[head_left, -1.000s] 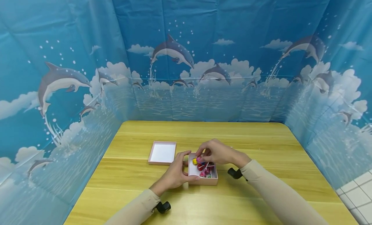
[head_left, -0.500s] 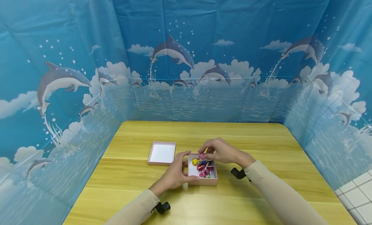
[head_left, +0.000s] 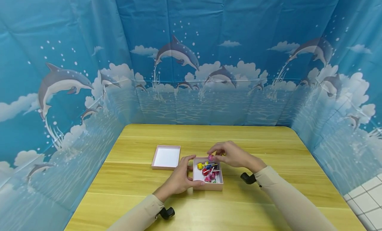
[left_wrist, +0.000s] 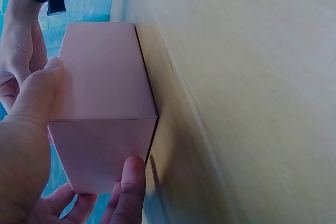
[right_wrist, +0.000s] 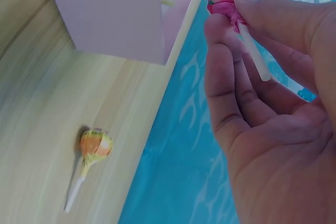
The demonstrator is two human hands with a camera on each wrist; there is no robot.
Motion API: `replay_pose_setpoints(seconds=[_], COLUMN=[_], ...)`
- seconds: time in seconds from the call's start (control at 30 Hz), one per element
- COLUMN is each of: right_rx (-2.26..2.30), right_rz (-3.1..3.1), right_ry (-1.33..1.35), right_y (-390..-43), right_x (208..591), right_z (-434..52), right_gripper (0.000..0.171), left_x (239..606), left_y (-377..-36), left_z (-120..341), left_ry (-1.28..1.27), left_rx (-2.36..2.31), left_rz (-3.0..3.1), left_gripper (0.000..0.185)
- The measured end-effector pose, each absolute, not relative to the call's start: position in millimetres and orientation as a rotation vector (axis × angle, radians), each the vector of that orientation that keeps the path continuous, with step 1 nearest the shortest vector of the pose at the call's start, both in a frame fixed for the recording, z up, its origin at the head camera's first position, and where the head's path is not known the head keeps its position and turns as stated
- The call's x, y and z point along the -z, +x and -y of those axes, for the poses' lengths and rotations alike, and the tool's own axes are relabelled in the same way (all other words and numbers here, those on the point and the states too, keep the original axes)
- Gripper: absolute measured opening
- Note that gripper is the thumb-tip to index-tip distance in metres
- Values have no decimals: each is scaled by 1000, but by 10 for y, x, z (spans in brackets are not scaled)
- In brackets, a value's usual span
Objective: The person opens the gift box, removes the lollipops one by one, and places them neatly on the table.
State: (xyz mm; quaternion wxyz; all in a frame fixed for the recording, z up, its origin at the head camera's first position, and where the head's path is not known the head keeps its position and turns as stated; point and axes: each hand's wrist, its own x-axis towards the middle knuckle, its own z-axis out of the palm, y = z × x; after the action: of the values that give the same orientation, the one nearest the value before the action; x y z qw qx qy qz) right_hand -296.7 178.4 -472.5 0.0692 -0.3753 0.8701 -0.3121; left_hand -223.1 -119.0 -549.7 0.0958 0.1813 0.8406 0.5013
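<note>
A pink open-topped box stands on the table, white inside, with several lollipops in it. Among them are a yellow lollipop, a red lollipop and a blue one. My left hand grips the box by its left side, thumb on the near wall and fingers around the far corner. Over the box's far rim, my right hand pinches a pink lollipop by its wrapped head, between thumb and forefinger. Its white stick points back toward the palm in the right wrist view.
A shallow pink-rimmed lid lies inside up, left of the box. An orange-and-yellow lollipop rests on the wooden table outside the box. Blue dolphin curtains rise behind and beside the table.
My right hand has drawn back to the right with the pink lollipop, from over the contents to the far rim. More yellow and blue wrappers show now. The left hand and box hold still.
</note>
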Motion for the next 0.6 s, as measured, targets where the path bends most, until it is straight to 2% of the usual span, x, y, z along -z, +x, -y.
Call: replay_pose_setpoints(seconds=[0.6], right_rx=[998], right_rz=[-2675], right_ry=[-1020], right_y=[-3009], right_x=[4848], right_z=[-2099], right_gripper=[27], left_x=[5488], left_y=[-2210], left_z=[1190], left_ry=[543], left_rx=[-1472], left_rz=[-2508], left_gripper=[111])
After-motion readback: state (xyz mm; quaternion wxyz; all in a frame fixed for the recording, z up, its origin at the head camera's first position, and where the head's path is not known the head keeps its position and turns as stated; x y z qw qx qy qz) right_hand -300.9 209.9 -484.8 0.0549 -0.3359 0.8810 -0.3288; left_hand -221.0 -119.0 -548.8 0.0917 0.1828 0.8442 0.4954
